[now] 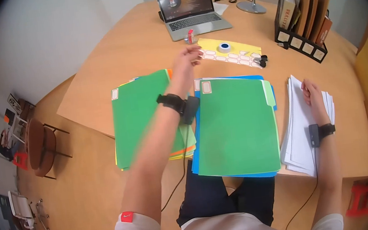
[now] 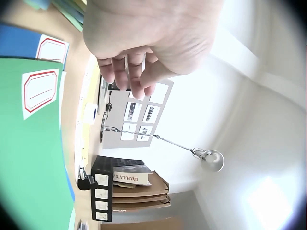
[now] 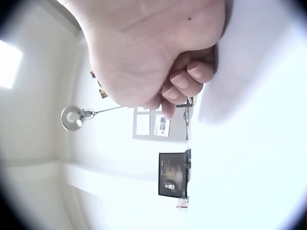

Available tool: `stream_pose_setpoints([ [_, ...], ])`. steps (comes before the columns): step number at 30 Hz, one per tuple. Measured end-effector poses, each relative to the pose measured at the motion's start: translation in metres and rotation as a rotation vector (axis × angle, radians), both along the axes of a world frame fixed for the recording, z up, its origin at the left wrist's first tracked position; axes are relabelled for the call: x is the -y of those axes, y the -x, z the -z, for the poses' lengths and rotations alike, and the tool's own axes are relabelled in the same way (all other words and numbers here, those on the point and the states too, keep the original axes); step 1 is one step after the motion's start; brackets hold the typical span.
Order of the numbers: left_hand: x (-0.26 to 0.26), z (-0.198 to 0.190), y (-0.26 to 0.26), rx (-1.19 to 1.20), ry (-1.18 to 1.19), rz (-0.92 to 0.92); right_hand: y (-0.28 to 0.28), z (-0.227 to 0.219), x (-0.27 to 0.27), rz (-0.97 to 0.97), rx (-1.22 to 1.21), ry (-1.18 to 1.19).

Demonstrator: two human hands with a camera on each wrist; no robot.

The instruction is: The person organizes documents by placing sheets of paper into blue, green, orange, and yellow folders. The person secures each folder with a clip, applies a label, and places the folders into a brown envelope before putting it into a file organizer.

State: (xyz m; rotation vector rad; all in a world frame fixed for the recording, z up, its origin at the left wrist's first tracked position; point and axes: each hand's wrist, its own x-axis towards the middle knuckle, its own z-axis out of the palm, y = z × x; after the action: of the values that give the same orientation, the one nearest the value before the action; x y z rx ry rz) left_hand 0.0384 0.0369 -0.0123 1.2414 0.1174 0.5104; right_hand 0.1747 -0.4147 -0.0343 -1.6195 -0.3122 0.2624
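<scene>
- Table [image 1: 107,60]: smooth, wood-toned top.
- 2 flat folder stacks, side by side: right stack [image 1: 236,126], smooth green over blue; left stack [image 1: 139,109], green over orange and yellow edges.
- White papers [image 1: 293,124]: thin, unevenly fanned, right of both stacks.
- Yellow sheet [image 1: 243,52]: flat, beyond the folders, with red-bordered labels along its near edge.
- Left hand [image 1: 186,61]: near that sheet's left end, fingers loosely bent, released.
- Right hand [image 1: 313,94]: rests on the papers, fingers loosely curled, released.
- White disc [image 1: 224,48]: round, dark-centred, on the sheet.

Two hands [image 1: 185,64], two folder piles [image 1: 237,129], one paper stack [image 1: 296,123], one white roll [image 1: 224,48], one laptop [image 1: 189,14], one desk lamp [image 1: 251,7], one black file holder [image 1: 296,43] and two red stools [image 1: 361,199] are being counted in view.
</scene>
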Motion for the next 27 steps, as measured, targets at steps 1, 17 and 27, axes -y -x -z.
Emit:
stream_pose_setpoints([
  [1, -0.007, -0.005, 0.002, 0.002, -0.019, 0.001, -0.001, 0.003, -0.002, 0.003, 0.021, 0.036],
  [17, -0.185, -0.034, 0.181, -0.806, -1.258, -0.041, 0.017, -0.008, -0.016, 0.017, 0.095, 0.118],
  [27, -0.241, -0.009, 0.192, -0.528, -1.14, -0.462, 0.014, -0.004, -0.01, 0.012, 0.098, 0.11],
])
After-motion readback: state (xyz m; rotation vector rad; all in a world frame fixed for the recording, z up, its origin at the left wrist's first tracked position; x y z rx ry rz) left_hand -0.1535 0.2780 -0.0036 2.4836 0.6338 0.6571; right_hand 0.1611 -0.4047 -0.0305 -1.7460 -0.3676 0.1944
